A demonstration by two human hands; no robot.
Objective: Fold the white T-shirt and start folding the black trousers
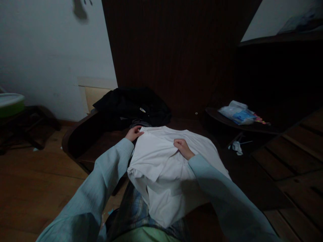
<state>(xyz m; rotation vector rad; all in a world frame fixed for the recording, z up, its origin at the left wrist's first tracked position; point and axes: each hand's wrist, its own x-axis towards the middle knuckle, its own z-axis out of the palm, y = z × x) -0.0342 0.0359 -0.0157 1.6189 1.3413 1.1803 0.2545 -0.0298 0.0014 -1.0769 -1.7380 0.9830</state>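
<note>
A white garment (164,168) lies spread over a dark wooden surface (101,144) and hangs down toward my lap. My left hand (133,133) pinches the garment's far left corner, fingers closed on the cloth. My right hand (183,148) rests near the middle of the garment, fingers curled and gripping a fold of the fabric. Both arms wear light blue sleeves.
A heap of black clothing (131,106) lies just beyond the white garment. A plastic packet (238,113) sits on a round dark table at right. A green-rimmed basin (10,102) stands on a stool at far left. Plaid cloth (133,211) covers my lap.
</note>
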